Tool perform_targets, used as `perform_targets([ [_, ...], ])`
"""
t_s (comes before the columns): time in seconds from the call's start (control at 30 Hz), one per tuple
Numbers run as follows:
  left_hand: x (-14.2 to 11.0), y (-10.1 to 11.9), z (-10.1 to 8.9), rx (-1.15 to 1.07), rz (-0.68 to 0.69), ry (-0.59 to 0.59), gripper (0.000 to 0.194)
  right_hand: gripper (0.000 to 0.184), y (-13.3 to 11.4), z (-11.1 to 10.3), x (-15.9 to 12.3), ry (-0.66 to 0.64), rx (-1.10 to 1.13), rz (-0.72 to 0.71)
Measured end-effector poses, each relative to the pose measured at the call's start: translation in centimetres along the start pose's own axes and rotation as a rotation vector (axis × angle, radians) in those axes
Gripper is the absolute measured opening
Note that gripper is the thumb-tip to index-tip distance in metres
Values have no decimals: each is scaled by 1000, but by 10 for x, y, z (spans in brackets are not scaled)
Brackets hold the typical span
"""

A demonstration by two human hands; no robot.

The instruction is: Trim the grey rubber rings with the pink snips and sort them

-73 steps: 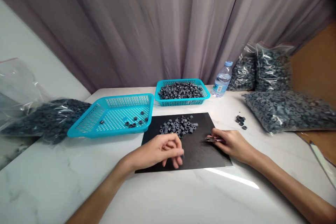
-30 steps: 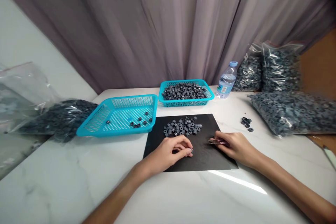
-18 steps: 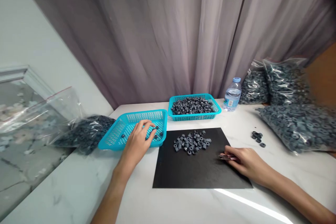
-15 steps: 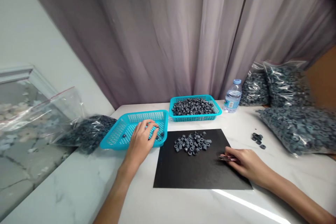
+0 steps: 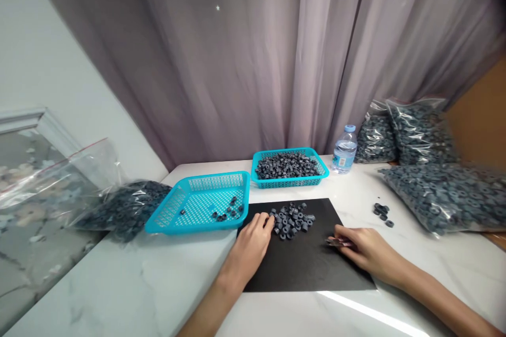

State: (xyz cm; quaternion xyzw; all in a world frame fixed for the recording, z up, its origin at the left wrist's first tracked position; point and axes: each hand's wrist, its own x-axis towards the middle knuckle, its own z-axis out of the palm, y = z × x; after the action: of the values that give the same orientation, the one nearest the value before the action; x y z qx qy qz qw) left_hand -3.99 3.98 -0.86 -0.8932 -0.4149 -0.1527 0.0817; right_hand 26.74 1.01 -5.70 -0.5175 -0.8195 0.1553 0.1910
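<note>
My left hand is at the left edge of a pile of small dark grey ring-shaped pieces, with its fingers slightly bent and touching or just beside the nearest ones. I see nothing held in it. The pile lies on a black mat. Over the mat's right side, my right hand is closed round a small metal tool with a pinkish handle. Its tip points left, and most of it is hidden by the fingers. Left of the mat is a blue basket with several loose pieces inside.
A second blue basket, full of grey pieces, stands behind the mat beside a water bottle. Bulging bags of pieces lie at the right, with another bag at the left. A few loose pieces lie on the white table.
My left hand went from above the mat, holding a small piece, to the left basket, then came back right to the pile. My right hand keeps the tool in about the same place.
</note>
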Motion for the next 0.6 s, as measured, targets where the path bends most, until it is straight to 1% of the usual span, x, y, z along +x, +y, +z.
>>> perform_targets([
  [0.07,1,-1,0,-24,-14,2,35,19,1,0,0,-7,-7,-1],
  [0.2,5,-1,-6,-103,-36,24,26,18,2,-1,-1,-13,-16,-1],
  [0.4,5,3,-13,-310,-89,113,19,18,0,-5,-2,-15,-25,-2],
  [0.5,3,10,-11,-400,-91,127,9,19,-1,-7,-3,-10,-35,7],
  [0.6,2,19,-5,-464,-52,110,8,18,0,-9,-3,-15,-38,9],
])
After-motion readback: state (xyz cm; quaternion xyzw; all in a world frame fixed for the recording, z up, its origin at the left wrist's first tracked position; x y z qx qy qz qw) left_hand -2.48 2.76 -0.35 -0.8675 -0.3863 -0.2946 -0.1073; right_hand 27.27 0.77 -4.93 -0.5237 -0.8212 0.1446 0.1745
